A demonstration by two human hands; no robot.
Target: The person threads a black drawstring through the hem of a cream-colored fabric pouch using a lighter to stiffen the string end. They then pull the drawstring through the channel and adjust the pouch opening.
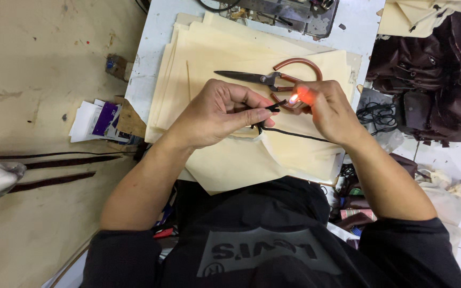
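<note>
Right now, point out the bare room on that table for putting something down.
Free: the cream fabric stack left of the scissors, and the white table strip along its left edge. Crowded: around the left hand and right hand, holding a black cord and a lit lighter.

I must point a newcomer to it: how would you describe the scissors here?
On the stack of cream fabric sheets, just beyond both hands, lie the scissors. Dark blades point left; copper-coloured loop handles curl right, the only metal tool on the cloth.
</note>
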